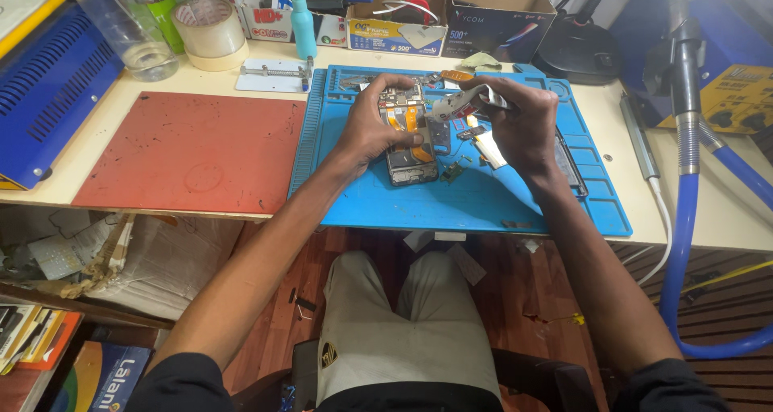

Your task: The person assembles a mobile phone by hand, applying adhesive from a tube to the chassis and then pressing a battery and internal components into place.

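An opened phone (409, 135) with bare circuit boards and orange flex cables lies on the blue work mat (515, 198). My left hand (372, 126) grips it from the left side, fingers curled over its top edge. My right hand (522, 122) holds a grey tool (460, 103) whose tip points down at the phone's upper right part. Small loose parts (455, 170) and a pale strip (489, 150) lie on the mat just right of the phone.
A red mat (193, 150) lies to the left, beside a blue machine (48, 90). Tape rolls (211, 33), a clear bottle (125, 25), a teal bottle (303, 21) and cardboard boxes (495, 13) line the back. A blue hose (684, 235) hangs at right.
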